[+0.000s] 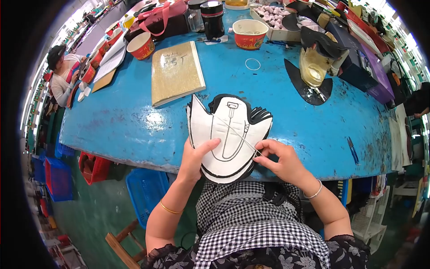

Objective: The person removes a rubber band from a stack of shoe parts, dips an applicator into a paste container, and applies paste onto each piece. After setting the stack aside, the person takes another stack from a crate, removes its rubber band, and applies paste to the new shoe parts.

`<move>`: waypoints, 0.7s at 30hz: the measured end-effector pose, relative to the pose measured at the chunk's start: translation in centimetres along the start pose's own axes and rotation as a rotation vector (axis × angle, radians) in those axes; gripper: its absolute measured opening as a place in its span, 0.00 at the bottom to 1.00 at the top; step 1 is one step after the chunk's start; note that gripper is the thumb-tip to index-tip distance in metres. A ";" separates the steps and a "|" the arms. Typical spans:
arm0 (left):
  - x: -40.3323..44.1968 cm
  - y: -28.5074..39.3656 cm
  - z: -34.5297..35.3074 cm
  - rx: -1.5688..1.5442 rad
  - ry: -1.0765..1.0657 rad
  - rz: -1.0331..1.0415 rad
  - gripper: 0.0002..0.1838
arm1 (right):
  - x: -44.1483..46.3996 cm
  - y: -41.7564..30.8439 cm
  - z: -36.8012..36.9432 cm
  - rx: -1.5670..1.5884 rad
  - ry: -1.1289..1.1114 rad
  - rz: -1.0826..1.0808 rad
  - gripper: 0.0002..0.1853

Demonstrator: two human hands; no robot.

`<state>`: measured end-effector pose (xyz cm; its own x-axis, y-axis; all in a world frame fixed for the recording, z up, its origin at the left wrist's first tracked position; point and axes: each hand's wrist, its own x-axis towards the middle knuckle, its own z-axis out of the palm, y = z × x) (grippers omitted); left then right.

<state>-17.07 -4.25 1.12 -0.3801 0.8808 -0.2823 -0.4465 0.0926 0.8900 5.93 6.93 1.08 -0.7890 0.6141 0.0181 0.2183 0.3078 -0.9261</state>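
Observation:
A stack of white and black shoe-upper pieces (230,130) lies at the table's front edge, its top piece white with dark stitched lines. My left hand (197,157) grips the stack's left side, thumb on top and fingers hidden underneath. At the right side, my right hand (278,159) pinches a thin pale band (242,140) between thumb and fingers. The band stretches diagonally across the top piece toward its upper left.
Behind the stack are a gold notebook (175,71), a red paper bowl (250,39) and a dark jar (212,20). A glue container (313,67) stands back right. Pens (353,150) lie right. Another person (62,76) sits far left. Blue basket (145,190) below the edge.

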 end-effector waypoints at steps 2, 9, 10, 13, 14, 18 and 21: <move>0.4 -0.1 -0.2 0.007 0.009 0.004 0.27 | 0.3 -0.1 0.3 -0.168 0.056 -0.115 0.09; 0.4 -0.4 -0.5 0.099 0.005 0.061 0.30 | -0.2 0.4 -0.2 -0.238 0.040 -0.109 0.07; 0.5 -0.5 -0.5 0.104 0.010 0.070 0.30 | -0.3 0.5 -0.1 -0.243 0.076 -0.105 0.06; 0.5 -0.8 -0.5 0.123 0.038 0.074 0.31 | -0.8 1.3 0.2 -0.202 0.193 -0.070 0.05; 0.6 -0.9 -0.6 0.136 0.051 0.068 0.32 | -0.9 1.3 0.5 -0.204 0.196 -0.091 0.05; 0.5 -1.3 -0.6 0.176 0.053 0.080 0.33 | -1.4 0.9 1.1 -0.244 0.163 -0.149 0.04; 0.3 -1.3 -0.5 0.200 0.071 0.079 0.34 | -1.6 0.9 1.2 -0.285 0.147 -0.183 0.05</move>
<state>-16.99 -4.30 -0.31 -0.4669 0.8548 -0.2267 -0.2459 0.1207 0.9617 6.68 5.33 -0.22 -0.7435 0.6215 0.2470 0.2483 0.5995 -0.7609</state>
